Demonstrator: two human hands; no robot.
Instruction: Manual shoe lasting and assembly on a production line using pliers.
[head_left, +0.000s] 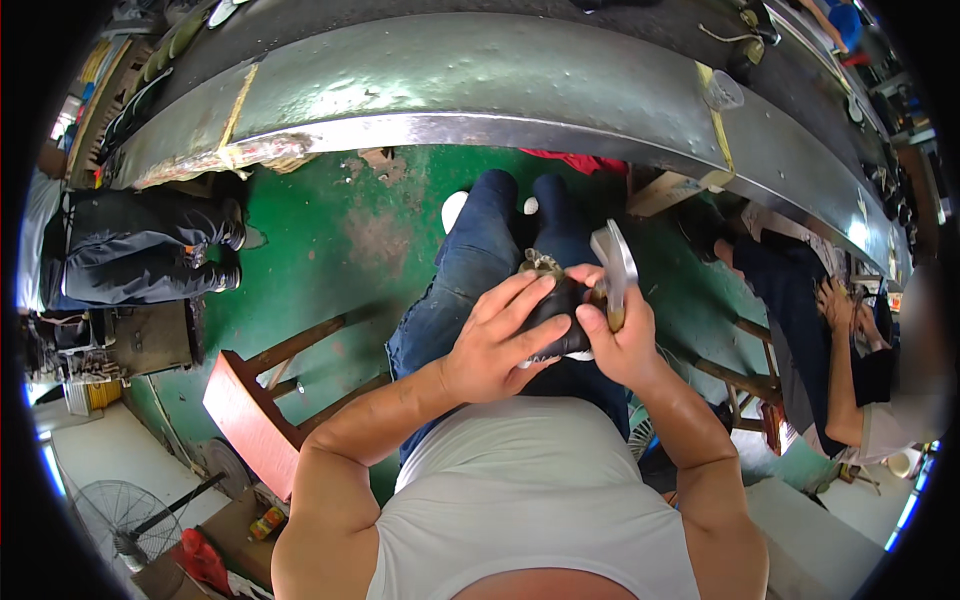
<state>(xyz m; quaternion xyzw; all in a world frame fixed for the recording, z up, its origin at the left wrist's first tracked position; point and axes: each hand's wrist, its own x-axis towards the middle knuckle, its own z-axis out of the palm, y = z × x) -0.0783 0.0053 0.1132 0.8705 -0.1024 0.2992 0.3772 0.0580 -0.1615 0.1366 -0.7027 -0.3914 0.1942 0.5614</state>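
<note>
Both hands at work above the lap, on a black shoe (562,308) and a hammer (617,262).
The left hand (497,345) clasps the shoe from its left side, fingers spread across it; the right hand (628,342) grips the hammer's short handle just beside it, metal head up. Beneath lie the person's blue trousers (455,265), then green floor (320,235), and beyond the knees a metal-topped bench (440,85).

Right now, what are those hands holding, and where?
The right hand holds a hammer by its handle, near the head. The left hand holds a black shoe across its upper.
</note>
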